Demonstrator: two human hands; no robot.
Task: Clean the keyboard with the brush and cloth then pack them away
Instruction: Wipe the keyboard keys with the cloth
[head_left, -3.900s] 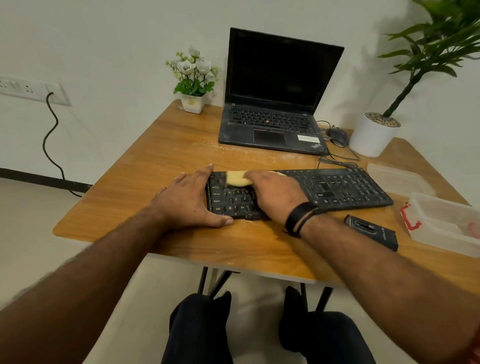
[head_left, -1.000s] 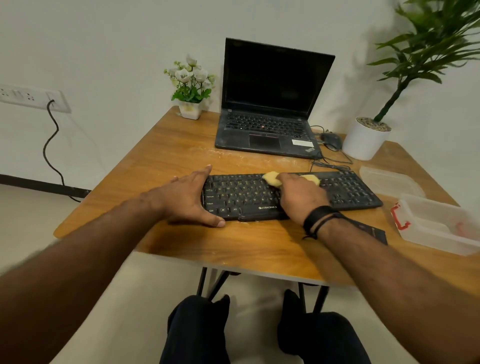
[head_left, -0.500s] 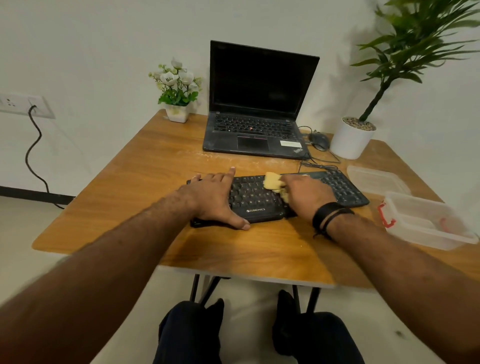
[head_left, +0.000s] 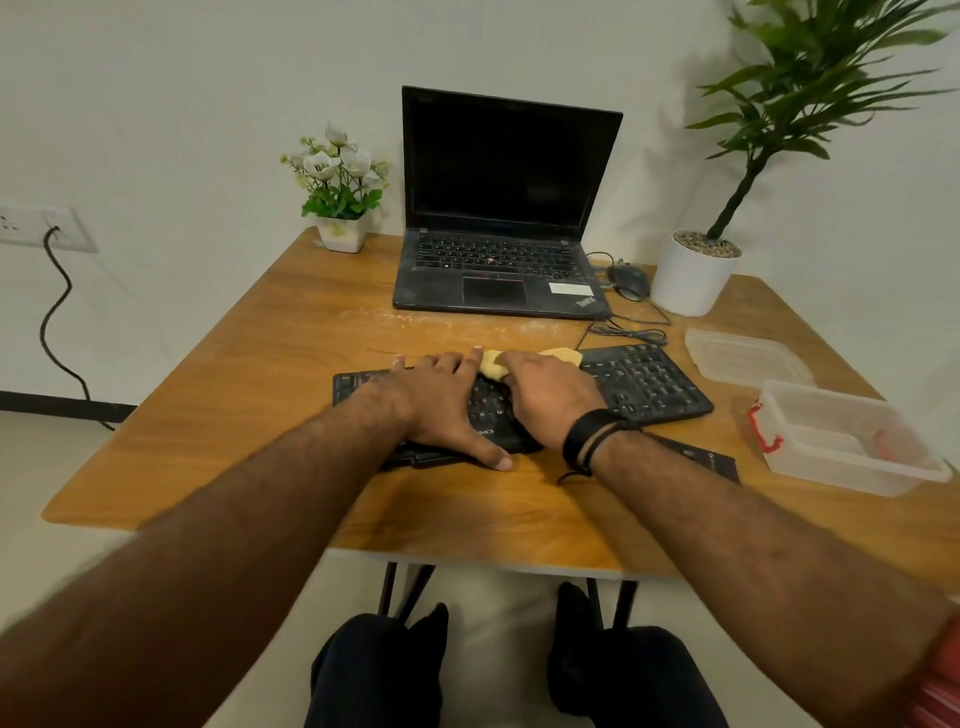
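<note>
Wiping step: my left hand (head_left: 441, 402) lies spread flat, bracing the keyboard (head_left: 644, 384); my right hand (head_left: 550, 397) presses the cloth (head_left: 493, 364) down. Next, I judge, wipe toward the uncovered keys.

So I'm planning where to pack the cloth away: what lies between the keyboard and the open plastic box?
In the head view, only bare table separates the keyboard from the box; the loose lid lies just behind that gap.
</note>
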